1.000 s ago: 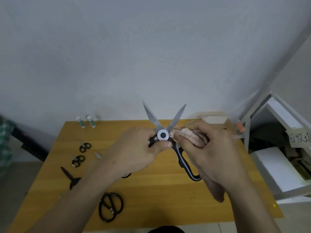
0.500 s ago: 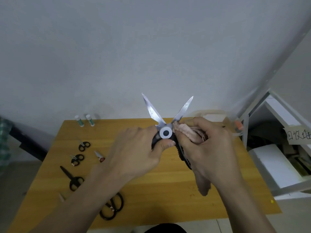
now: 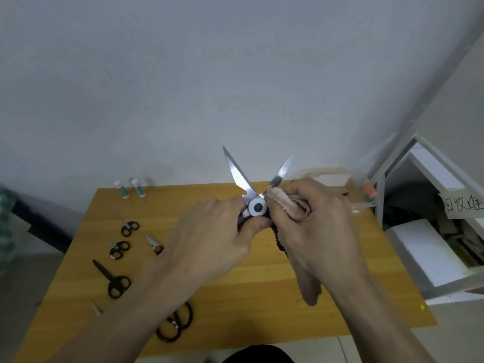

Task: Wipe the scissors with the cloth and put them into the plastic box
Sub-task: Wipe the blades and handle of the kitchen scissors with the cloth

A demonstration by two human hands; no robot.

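while left hand (image 3: 209, 242) holds scissors (image 3: 258, 205) | cloth (image 3: 288, 205) beside pivot

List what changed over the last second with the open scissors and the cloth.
The right hand slid the bunched pink cloth up from the black handle to the base of the right blade. The left hand still grips the steel scissors with the white pivot, blades spread. The wooden table items stayed put.

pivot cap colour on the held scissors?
White with a dark centre, on the scissors; head view, the only one.
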